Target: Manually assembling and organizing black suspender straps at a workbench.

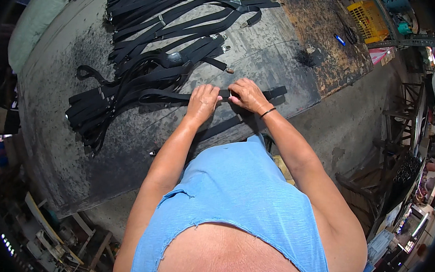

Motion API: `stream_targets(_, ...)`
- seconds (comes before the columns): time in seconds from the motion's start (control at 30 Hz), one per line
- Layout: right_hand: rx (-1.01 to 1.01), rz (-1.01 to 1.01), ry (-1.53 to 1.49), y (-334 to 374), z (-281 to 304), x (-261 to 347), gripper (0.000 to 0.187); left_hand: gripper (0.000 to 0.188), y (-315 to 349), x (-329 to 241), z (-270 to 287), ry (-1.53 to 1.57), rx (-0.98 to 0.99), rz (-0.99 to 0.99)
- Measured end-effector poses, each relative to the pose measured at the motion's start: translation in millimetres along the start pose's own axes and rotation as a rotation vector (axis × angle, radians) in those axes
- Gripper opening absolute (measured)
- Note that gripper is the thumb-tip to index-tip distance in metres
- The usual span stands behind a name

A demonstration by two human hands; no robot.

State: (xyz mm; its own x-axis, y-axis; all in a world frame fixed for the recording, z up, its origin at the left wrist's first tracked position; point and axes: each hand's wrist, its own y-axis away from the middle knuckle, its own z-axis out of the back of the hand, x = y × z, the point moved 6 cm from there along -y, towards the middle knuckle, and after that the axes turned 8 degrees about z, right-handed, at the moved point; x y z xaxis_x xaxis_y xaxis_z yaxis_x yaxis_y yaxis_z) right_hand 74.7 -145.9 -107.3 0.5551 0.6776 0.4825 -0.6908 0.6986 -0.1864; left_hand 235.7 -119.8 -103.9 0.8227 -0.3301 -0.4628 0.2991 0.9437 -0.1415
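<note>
Black elastic suspenders (167,95) lie across the near part of the table, one strap running under both my hands. My left hand (203,101) is closed on that strap, fingers curled over it. Close beside it, my right hand (249,95) pinches the same strap near a small pale metal piece, perhaps a slider; the fingers partly hide it. Past my right hand the strap ends in a flat dark piece (278,92). Another strap (220,128) slants down toward my body at the table edge. A metal clip (152,153) rests near my left forearm.
Piles of black suspenders (151,8) with metal clips cover the table's (122,172) left and far parts. A worn wooden board (331,48) at the right holds a blue object (340,40) and a yellow basket (368,21). A pale sack (37,24) stands far left.
</note>
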Motion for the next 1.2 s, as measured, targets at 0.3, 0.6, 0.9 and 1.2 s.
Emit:
stream_targets(0.3,-0.035,-0.003,0.082,12,12,0,0.036,0.027,3,-9,-6,-0.057,-0.013,-0.029)
stream_targets(0.6,-0.454,-0.318,0.128,61,126,-39,0.017,0.037,6,-12,-8,-0.068,-0.064,-0.04)
stream_targets(0.9,-0.36,-0.486,-0.163,48,96,-21,0.013,0.038,2,-16,-12,-0.064,-0.049,-0.03)
stream_targets(1.2,0.008,-0.674,-0.429,11,-16,-32,0.02,0.032,0,-14,-13,-0.011,-0.06,-0.014)
